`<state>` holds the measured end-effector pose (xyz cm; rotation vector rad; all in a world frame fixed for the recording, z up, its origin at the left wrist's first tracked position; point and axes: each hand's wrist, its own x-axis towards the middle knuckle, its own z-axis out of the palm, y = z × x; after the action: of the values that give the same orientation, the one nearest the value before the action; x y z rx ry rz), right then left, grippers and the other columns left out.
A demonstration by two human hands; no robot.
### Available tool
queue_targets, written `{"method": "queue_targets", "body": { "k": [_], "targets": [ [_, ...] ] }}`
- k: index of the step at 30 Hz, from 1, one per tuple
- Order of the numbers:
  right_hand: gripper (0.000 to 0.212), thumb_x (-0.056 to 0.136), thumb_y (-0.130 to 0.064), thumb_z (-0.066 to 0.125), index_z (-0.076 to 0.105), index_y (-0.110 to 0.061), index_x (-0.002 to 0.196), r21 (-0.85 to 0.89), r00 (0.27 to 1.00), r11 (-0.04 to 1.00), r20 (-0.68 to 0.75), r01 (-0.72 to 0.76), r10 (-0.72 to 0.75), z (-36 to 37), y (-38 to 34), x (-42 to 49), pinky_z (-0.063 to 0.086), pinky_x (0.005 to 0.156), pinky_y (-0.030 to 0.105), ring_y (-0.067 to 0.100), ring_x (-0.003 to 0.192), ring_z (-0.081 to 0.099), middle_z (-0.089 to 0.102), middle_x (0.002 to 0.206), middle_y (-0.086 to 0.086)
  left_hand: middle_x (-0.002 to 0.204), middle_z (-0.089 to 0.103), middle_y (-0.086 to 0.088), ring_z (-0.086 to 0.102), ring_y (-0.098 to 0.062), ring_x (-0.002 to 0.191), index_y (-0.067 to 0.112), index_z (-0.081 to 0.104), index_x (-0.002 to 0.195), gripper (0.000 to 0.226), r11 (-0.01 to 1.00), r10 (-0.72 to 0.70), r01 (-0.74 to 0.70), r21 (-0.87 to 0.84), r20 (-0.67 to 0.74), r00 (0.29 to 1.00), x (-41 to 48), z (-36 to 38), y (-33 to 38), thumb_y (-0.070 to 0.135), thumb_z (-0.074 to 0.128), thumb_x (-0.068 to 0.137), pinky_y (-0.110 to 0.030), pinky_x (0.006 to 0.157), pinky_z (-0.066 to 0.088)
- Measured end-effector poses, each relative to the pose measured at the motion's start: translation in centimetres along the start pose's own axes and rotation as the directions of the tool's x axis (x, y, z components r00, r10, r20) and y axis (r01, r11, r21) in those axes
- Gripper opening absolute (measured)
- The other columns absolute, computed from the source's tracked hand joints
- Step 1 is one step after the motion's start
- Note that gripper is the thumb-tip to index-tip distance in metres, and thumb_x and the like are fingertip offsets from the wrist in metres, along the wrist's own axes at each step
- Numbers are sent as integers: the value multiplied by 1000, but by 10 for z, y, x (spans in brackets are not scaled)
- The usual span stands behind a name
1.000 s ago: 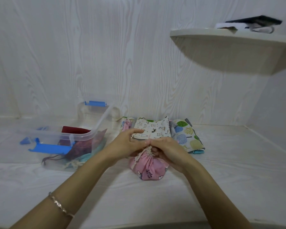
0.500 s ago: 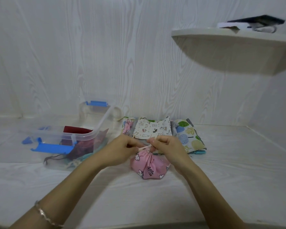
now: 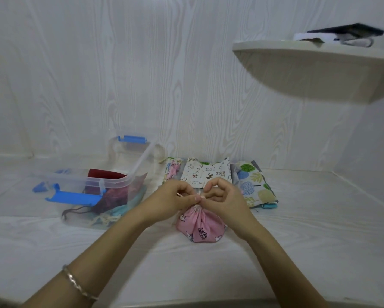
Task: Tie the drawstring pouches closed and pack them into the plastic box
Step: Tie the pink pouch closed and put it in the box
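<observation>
Pink cotton, gathered tight at the neck: a drawstring pouch [image 3: 199, 227] stands on the pale table [image 3: 297, 241], right in front of a person whose two hands meet above it. The left hand [image 3: 173, 200] and the right hand [image 3: 224, 196] each pinch the thin cream drawstring [image 3: 179, 193]. Each grip is narrow, and the fingertips almost touch over the puckered mouth. By the look of it, the knot is not yet drawn home.

To the left, near but apart, the clear plastic box [image 3: 111, 181] with blue clasps sits open. A dark red pouch [image 3: 117, 194] and others are already inside. Behind the hands lie flat pouches yet to be tied, an animal-print pouch [image 3: 206, 172] uppermost and a leaf-print pouch [image 3: 255, 185] to its right.

The cord is thin and the pinch small. Should either end slip before the knot bites, the neck would likely slacken and the mouth reopen. A sideways tug could topple the rounded pouch or drag it into the stack behind. A knot left loose may well come undone when the pouch is dropped into the box.
</observation>
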<state>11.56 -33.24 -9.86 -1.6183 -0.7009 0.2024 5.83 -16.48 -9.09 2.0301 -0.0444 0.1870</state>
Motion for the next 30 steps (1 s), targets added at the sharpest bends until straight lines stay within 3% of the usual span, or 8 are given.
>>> {"method": "queue_targets", "body": {
  "k": [5,8,14,17,20,22,25,30],
  "targets": [
    [19,82,-6,68,74,-23,89,-530,938,795,7,297,-346,9,1,-2,49,67,13,5,77,63,68,80,-13,61,45,-1,38,-16,61,2,63,75,28,997,10,-15,82,56,998,1,-1,0,26,64,91,-29,60,29],
    [16,83,-12,65,76,-19,93,-635,932,715,24,293,-361,8,3,-1,50,68,21,8,75,62,69,82,-5,64,51,-2,43,-16,63,4,65,76,24,997,-4,-2,79,78,997,-1,-3,1,24,66,90,-30,61,33],
    [16,81,-11,65,68,-19,68,-472,988,879,-94,63,-121,6,-3,2,47,59,13,2,65,59,66,71,-7,67,62,1,53,-6,58,19,63,78,12,983,37,-39,180,14,999,-6,1,12,23,66,89,-24,57,43],
    [15,78,-10,61,63,0,68,-163,992,979,-35,-125,120,2,4,10,50,74,34,20,75,57,61,78,11,74,66,2,54,-4,61,23,63,82,9,936,86,-78,343,-7,996,-9,4,16,25,64,91,-22,61,45],
    [17,70,-4,53,60,6,82,351,935,867,134,-355,329,3,10,14,48,80,33,26,82,55,57,84,19,74,63,10,53,0,61,23,63,86,7,893,118,-97,439,-21,993,-8,5,20,27,62,92,-15,58,42],
    [13,77,0,48,61,3,79,516,909,749,214,-415,356,3,10,14,50,74,28,20,75,57,61,79,14,74,63,9,53,-1,61,24,63,86,8,894,134,-98,436,-51,990,-8,5,20,28,61,93,-16,58,41],
    [13,72,-8,62,65,2,79,467,953,831,145,-302,265,2,9,12,48,72,28,19,75,58,63,77,13,77,64,5,52,-4,65,18,66,89,13,902,129,-82,424,-83,988,-7,7,19,27,57,94,-22,63,43],
    [28,76,-13,81,63,-15,98,18,983,999,-181,-34,37,9,6,4,51,68,18,9,77,60,65,89,4,62,56,11,47,3,51,20,63,75,19,950,98,-53,307,-133,986,-5,4,14,23,59,94,-14,53,37]
  ]
}}
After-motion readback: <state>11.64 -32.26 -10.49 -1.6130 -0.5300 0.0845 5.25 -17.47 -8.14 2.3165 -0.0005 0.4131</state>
